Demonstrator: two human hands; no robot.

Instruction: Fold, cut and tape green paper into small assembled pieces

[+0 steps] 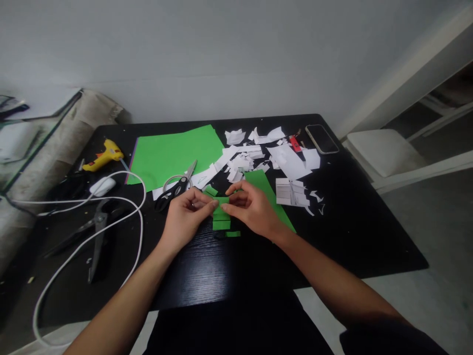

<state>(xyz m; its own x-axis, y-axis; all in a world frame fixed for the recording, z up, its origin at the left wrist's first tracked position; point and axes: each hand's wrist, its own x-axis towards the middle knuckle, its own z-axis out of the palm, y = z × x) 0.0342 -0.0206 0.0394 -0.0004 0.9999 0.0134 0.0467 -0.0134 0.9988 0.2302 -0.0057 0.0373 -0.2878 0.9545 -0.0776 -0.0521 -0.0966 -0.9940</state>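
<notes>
Between my two hands is a small folded piece of green paper [221,223], marked with dark lines. My left hand [189,215] pinches its left edge between thumb and fingers. On the other side, my right hand [250,206] grips the right edge with thumb and curled fingers. A narrow green paper strip [232,234] lies on the table just below the folded piece. Partly under my right hand rests a longer green sheet [271,197]. Black-handled scissors [181,185] lie open beyond my left hand, on white paper and a large green sheet [177,148].
White paper scraps [244,162] are heaped at the back middle. A phone [321,139] lies at the back right of the black table [351,222]. At left are a yellow glue gun [107,155], a white cable [140,231], a white plug [102,186] and large dark shears [99,236].
</notes>
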